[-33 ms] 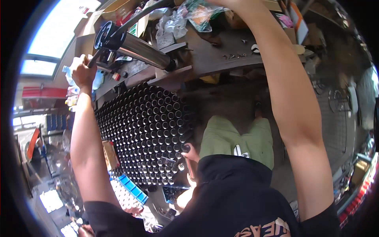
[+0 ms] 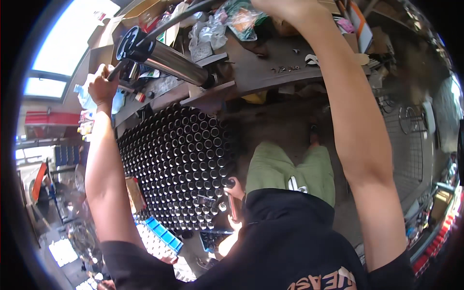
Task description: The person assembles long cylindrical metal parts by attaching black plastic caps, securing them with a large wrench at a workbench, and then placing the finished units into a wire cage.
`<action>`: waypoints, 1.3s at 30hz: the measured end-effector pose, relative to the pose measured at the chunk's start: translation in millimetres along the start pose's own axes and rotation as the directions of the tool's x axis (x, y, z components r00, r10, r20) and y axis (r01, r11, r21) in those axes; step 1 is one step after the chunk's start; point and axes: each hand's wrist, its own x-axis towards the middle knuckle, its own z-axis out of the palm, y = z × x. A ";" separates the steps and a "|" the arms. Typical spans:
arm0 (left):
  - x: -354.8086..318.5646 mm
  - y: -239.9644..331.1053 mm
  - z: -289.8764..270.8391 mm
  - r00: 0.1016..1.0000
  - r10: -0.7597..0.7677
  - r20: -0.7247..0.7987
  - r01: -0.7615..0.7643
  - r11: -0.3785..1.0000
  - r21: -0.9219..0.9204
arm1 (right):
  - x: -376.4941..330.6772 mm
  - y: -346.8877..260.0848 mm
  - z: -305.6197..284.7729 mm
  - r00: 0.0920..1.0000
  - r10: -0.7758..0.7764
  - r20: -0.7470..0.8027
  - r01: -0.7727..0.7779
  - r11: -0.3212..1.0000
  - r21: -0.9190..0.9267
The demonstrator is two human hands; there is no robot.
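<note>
My left hand (image 2: 101, 84) is raised to the left end of a polished metal cylinder (image 2: 169, 60) that lies on a cluttered workbench (image 2: 270, 72). Its fingers are closed around a thin dark lever (image 2: 118, 65) beside the cylinder's black round end cap (image 2: 129, 42). My right arm reaches straight up to the bench's far side. My right hand (image 2: 280, 7) is by crumpled plastic bags (image 2: 241, 17), and the picture's top edge cuts off its fingers. A black hose (image 2: 179, 14) curves over the cylinder.
Under the bench's front edge stands a large stack of dark open-ended tubes (image 2: 179, 159). Blue bins (image 2: 164, 234) sit below the stack. My green trouser legs (image 2: 290, 169) are in the middle. Wire racks (image 2: 411, 125) and boxes fill the right side, and a bright window (image 2: 63, 43) is at upper left.
</note>
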 end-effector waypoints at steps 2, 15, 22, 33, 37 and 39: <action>12.5 1.0 17.5 0.994 0.089 -0.056 -0.096 0.986 -0.137 | -37.5 -14.0 -22.4 0.998 0.050 0.024 -0.048 0.995 -0.084; 5.9 35.7 -52.3 0.983 -0.164 0.089 0.182 0.948 -0.261 | 27.0 3.8 -40.7 0.993 -0.114 0.038 0.116 0.991 -0.070; 28.6 71.1 -113.6 0.868 -0.409 0.281 0.450 0.888 -0.098 | 142.7 39.0 15.3 0.949 -0.306 0.081 0.296 0.948 0.121; 23.9 104.9 -144.0 0.678 -0.664 0.317 0.655 0.740 0.149 | 248.9 -31.0 128.5 0.809 -0.520 0.274 0.467 0.852 0.237; -8.2 125.0 -137.5 0.673 -0.704 0.228 0.674 0.710 0.203 | 245.6 -40.4 131.8 0.760 -0.615 0.209 0.559 0.784 0.270; -15.6 143.4 -136.7 0.664 -0.697 0.270 0.672 0.715 0.195 | 232.2 -17.3 135.0 0.702 -0.667 0.251 0.613 0.744 0.266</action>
